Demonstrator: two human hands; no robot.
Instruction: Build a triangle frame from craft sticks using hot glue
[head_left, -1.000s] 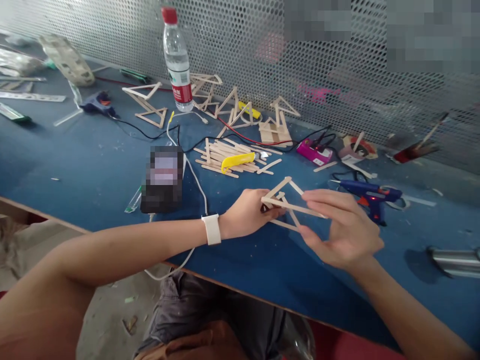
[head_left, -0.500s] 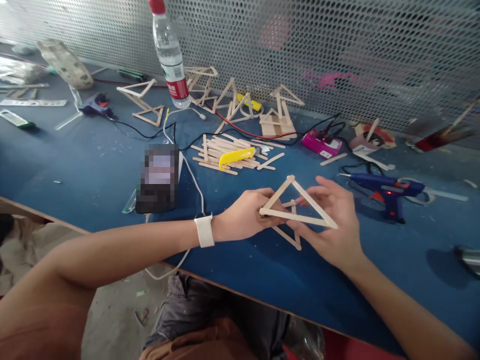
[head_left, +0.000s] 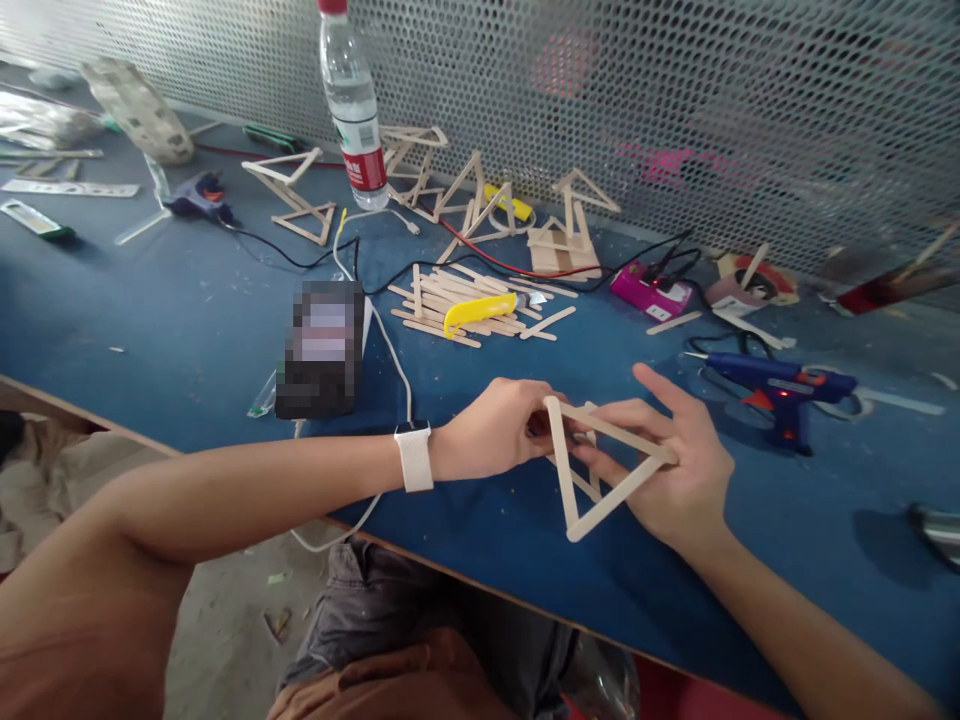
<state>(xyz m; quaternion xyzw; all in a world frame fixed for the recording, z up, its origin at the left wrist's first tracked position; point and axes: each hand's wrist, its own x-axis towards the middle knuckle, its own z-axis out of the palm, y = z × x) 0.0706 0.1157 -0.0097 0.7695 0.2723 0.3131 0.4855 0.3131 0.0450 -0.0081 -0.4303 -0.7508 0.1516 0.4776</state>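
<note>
Between my hands, above the blue table's front part, is a popsicle-stick frame [head_left: 615, 497] with a triangle facing me and a second triangle partly hidden behind it. My left hand [head_left: 499, 428], with a white-banded watch on its wrist, is closed on the frame's left side; its fingertips are mostly hidden. My right hand [head_left: 686, 470] pinches the frame from the right, thumb below, index finger stretched out. Beyond them lies a pile of loose popsicle sticks [head_left: 427, 300] with a yellow utility knife [head_left: 484, 312] on top. To the right rests a blue glue gun [head_left: 787, 385], its red light lit.
A water bottle [head_left: 356, 130] stands near the perforated metal screen [head_left: 637, 90]. Several finished stick frames [head_left: 300, 195] sit at the back. A blurred phone-like device [head_left: 321, 350] with a white cable, a purple power box [head_left: 651, 290] and a tape roll [head_left: 739, 290] are around.
The stick frame has turned in my hands: its near triangle pointed up before and now points down. My right hand has rotated slightly with it. The view has shifted a little.
</note>
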